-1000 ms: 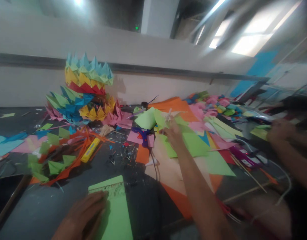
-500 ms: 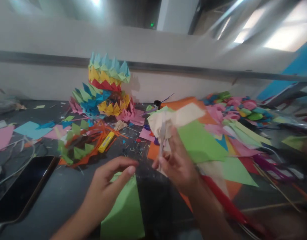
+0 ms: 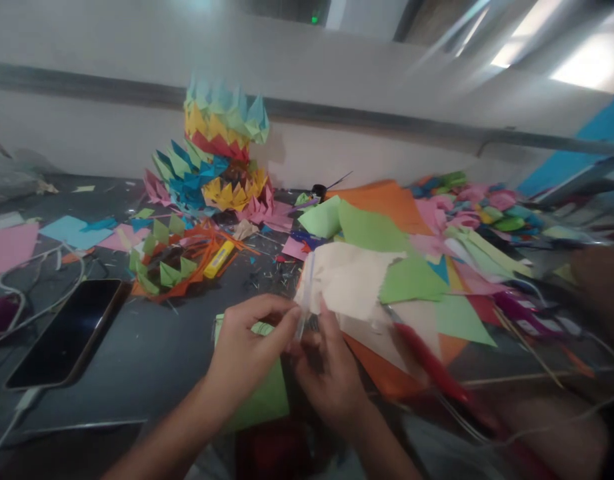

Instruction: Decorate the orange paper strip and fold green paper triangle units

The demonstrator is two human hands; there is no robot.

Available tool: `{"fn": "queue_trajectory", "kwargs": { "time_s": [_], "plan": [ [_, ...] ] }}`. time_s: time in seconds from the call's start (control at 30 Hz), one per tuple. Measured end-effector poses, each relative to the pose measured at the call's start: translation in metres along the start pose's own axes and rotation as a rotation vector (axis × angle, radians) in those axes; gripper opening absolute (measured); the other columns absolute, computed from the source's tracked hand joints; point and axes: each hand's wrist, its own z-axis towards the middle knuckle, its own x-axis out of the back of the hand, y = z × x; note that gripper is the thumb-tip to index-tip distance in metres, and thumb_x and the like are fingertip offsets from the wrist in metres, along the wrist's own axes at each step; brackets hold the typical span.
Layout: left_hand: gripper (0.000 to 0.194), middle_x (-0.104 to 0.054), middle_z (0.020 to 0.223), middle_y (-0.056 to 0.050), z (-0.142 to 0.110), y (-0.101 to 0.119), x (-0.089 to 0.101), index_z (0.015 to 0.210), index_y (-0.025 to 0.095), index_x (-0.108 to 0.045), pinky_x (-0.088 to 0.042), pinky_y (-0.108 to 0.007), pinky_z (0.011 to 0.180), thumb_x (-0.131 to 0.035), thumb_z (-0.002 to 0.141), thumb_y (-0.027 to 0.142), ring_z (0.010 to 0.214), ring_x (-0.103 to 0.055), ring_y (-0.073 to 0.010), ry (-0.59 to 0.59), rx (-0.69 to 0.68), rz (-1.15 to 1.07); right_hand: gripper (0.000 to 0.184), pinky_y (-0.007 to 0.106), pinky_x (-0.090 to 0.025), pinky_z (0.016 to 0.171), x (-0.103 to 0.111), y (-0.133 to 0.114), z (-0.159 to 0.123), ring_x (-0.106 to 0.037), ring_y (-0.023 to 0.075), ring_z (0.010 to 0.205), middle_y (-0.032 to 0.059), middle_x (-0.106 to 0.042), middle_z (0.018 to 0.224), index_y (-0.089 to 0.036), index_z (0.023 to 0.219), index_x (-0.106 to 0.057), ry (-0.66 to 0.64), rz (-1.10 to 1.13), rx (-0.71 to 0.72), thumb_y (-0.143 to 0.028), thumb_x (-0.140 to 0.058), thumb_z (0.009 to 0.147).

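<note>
My left hand (image 3: 251, 340) pinches a thin whitish stick (image 3: 309, 287) between thumb and forefinger. At the stick's lower end are the curled fingers of my right hand (image 3: 331, 380), with one finger pointing up; blur hides their exact grip. Right behind the stick is a cream sheet of paper (image 3: 357, 277) with a ragged right edge; whether it is joined to the stick I cannot tell. Below my hands lies a light green sheet (image 3: 267, 400), with part of a clear ruler (image 3: 261, 328) showing on it. A red-handled tool with a metal tip (image 3: 431, 367) lies right of my right hand.
Folded-paper rings (image 3: 221, 133) are stacked by the wall. A green and orange paper ring (image 3: 174, 273), a yellow box (image 3: 219, 259) and a phone (image 3: 69, 333) on a cable lie left. Green sheets (image 3: 417, 280), a pile of coloured paper pieces (image 3: 487, 207) and a purple device (image 3: 527, 313) lie right.
My right hand has come back from the paper pile with the whitish stick. My left hand has left the ruler and now pinches the stick. The cream sheet has moved nearer.
</note>
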Motion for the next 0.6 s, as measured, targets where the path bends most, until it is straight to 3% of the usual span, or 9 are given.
{"fn": "queue_trajectory", "kwargs": {
  "time_s": [0.13,0.3,0.4,0.5,0.6],
  "plan": [
    [0.015,-0.066,0.066,0.000,-0.002,0.002,0.001,0.066,0.016,-0.065,-0.048,-0.017,0.057,-0.057,0.078,0.018,0.059,-0.060,-0.0096,0.032,-0.034,0.039,0.069,0.036,-0.053,0.072,-0.006,-0.006,-0.004,-0.063,0.0171,0.076,0.0020,-0.062,0.083,-0.035,0.143,0.000,0.014,0.206,-0.029,-0.022,-0.044,0.092],
    [0.015,-0.064,0.061,0.002,-0.003,0.002,-0.001,0.061,0.016,-0.063,-0.047,-0.015,0.053,-0.058,0.075,0.017,0.054,-0.057,-0.0079,0.086,-0.022,0.050,0.066,0.027,-0.053,0.065,-0.007,-0.020,-0.002,-0.062,0.0125,0.070,-0.0006,-0.064,0.083,-0.044,0.142,-0.005,-0.025,0.406,-0.086,-0.021,-0.044,0.093],
    [0.015,-0.061,0.056,0.003,-0.005,0.002,-0.003,0.060,0.016,-0.061,-0.045,-0.014,0.046,-0.057,0.074,0.017,0.046,-0.054,-0.0063,0.102,0.038,0.016,0.064,0.025,-0.054,0.064,-0.006,-0.026,-0.001,-0.063,0.0101,0.069,0.0007,-0.063,0.108,-0.050,0.139,-0.009,-0.016,0.466,-0.099,-0.021,-0.043,0.093],
    [0.014,-0.057,0.053,0.004,-0.006,0.001,-0.005,0.062,0.016,-0.060,-0.043,-0.014,0.038,-0.057,0.075,0.018,0.037,-0.049,-0.0047,0.088,0.104,-0.064,0.063,0.026,-0.055,0.064,-0.005,-0.028,0.000,-0.064,0.0106,0.074,-0.0001,-0.048,0.134,-0.052,0.138,-0.012,-0.003,0.514,-0.125,-0.023,-0.045,0.093],
    [0.015,-0.048,0.046,0.007,-0.008,0.000,-0.007,0.065,0.016,-0.057,-0.037,-0.015,0.028,-0.055,0.078,0.024,0.027,-0.043,-0.0047,0.040,0.221,-0.244,0.062,0.029,-0.057,0.067,-0.005,-0.027,-0.002,-0.065,0.0143,0.083,0.0003,-0.033,0.145,-0.047,0.140,-0.016,0.008,0.499,-0.162,-0.029,-0.049,0.090]
  ]
}}
